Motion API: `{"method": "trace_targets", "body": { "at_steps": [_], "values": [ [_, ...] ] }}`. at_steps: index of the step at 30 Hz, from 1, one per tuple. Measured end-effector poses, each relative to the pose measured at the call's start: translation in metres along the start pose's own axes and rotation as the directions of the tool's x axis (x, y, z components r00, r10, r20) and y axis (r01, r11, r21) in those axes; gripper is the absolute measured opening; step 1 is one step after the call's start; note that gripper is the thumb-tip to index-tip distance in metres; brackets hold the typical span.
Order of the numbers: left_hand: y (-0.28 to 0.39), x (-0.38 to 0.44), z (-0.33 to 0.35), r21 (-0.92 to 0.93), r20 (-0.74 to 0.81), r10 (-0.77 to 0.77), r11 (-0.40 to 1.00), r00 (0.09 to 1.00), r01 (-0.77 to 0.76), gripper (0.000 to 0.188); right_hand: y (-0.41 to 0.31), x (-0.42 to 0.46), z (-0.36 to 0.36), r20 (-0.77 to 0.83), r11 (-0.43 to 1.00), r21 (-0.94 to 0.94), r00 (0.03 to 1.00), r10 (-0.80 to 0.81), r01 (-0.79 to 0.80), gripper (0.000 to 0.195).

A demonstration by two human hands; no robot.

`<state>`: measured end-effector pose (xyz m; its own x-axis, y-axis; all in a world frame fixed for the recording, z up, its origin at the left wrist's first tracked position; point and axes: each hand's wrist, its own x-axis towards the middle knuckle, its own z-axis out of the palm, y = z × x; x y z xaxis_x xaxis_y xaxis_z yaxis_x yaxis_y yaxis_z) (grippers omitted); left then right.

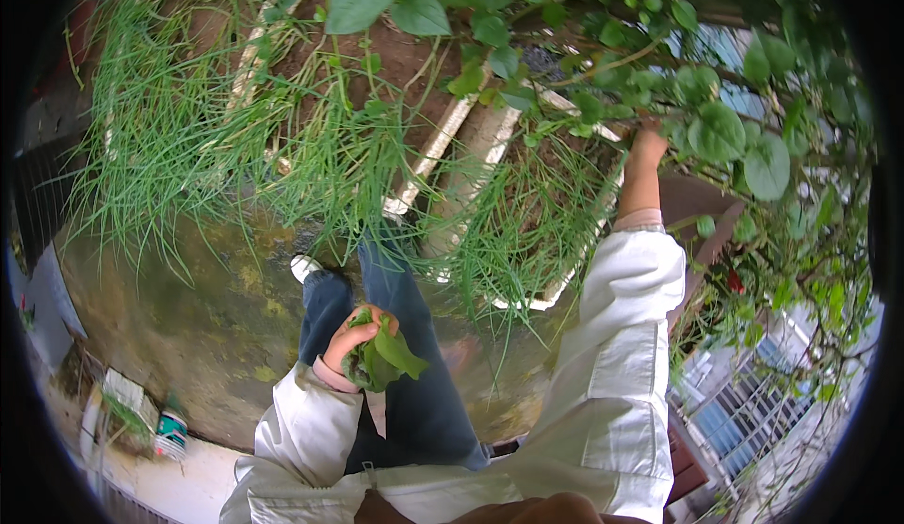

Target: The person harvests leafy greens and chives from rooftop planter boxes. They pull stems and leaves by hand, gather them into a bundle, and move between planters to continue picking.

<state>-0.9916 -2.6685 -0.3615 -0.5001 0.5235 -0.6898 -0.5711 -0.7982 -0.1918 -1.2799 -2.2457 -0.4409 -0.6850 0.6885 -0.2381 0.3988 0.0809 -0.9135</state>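
Observation:
A small bunch of picked green leaves [385, 358] is held in my left hand [359, 337], low in front of my thighs. My right arm stretches out to the upper right, where my right hand [646, 143] reaches in among the stems of a broad-leaved climbing vine [717, 132]. Leaves and stems hide its fingertips, so what they touch cannot be told. Just left of that hand is the corner of a white foam planter box [607, 132] with thin, grass-like green shoots [530, 220] growing in it.
More white-edged planter boxes [441, 146] with soil and long drooping green shoots [304, 150] line the upper left. A brown pot [696, 203] stands beneath the vine at right. The ground [176, 340] is mossy and looks wet. A small planter [131, 397] lies lower left.

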Motion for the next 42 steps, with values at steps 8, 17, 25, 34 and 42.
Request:
{"method": "trace_targets", "body": {
  "at_steps": [8, 17, 25, 34, 42],
  "values": [
    [-0.011, -0.025, -0.021, 0.073, -0.036, -0.070, 0.995, 0.997, 0.073, 0.009, -0.006, -0.043, -0.016, 0.035, 0.998, -0.055, 0.999, -0.002, 0.004, 0.018],
    [-0.015, -0.028, -0.038, 0.149, -0.068, -0.065, 0.986, 0.996, 0.075, 0.012, 0.008, -0.062, -0.002, 0.062, 0.980, 0.113, 0.983, -0.170, 0.162, 0.020],
    [-0.031, -0.024, -0.032, 0.096, -0.062, -0.129, 0.986, 0.990, 0.134, 0.012, 0.009, -0.067, -0.032, 0.044, 0.997, 0.038, 0.996, -0.076, 0.074, 0.022],
    [-0.015, -0.029, -0.027, 0.078, -0.085, -0.084, 0.993, 0.993, 0.091, 0.010, -0.007, -0.057, -0.014, 0.081, 0.998, 0.000, 0.995, -0.056, 0.056, 0.020],
    [-0.005, -0.022, -0.039, -0.004, -0.092, -0.043, 0.999, 0.995, 0.042, 0.011, 0.017, 0.018, -0.005, 0.146, 0.715, -0.571, 0.906, -0.396, 0.405, 0.028]
  ]
}}
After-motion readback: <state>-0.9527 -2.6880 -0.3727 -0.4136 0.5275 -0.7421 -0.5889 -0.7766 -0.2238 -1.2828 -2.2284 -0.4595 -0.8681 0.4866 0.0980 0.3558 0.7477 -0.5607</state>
